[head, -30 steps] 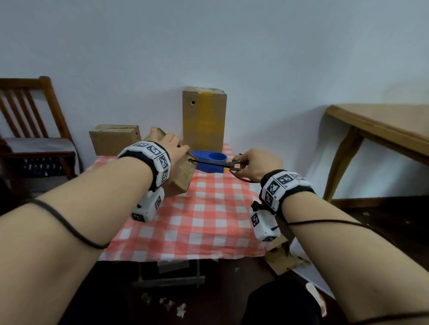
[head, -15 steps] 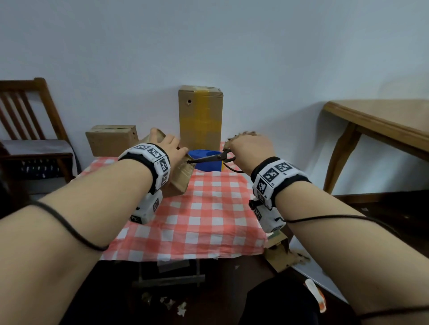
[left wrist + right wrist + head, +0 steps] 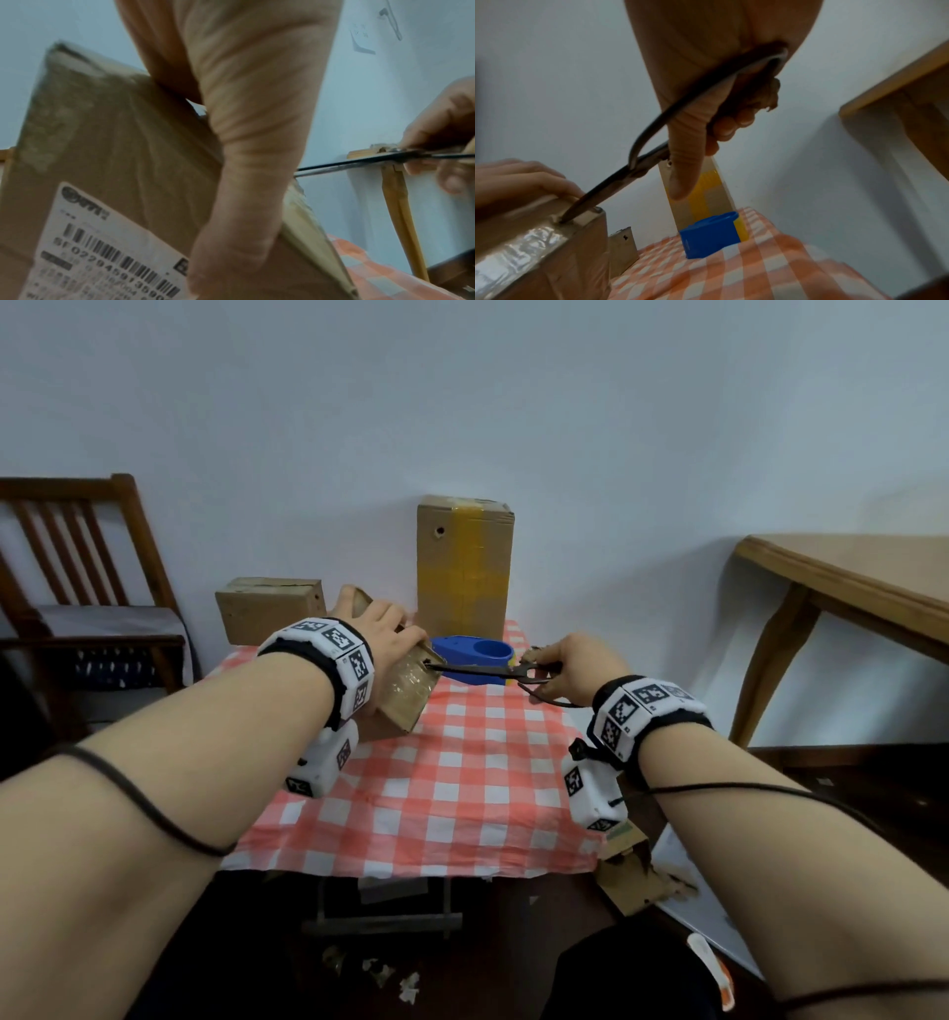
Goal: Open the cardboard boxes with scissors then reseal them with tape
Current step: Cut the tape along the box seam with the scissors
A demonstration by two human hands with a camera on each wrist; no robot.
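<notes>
Right hand (image 3: 575, 667) fingers curled through scissors (image 3: 480, 668) handles; blades run near-horizontal, tips pointing left into taped box (image 3: 405, 690) edge. Left hand (image 3: 377, 629) fingers grip box top, box tilted on desk (image 3: 462, 793).

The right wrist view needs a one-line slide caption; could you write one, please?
Right hand drives scissors into the taped edge of a cardboard box steadied by the left hand.

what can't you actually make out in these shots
- Scissors tip: right wrist view, sunk into the tilted box taped seam; depth unknown.
- Shipping label: left wrist view, blurred, partly covered by the left hand.
- Right hand: head view, its fingers hide the scissor handles.
</notes>
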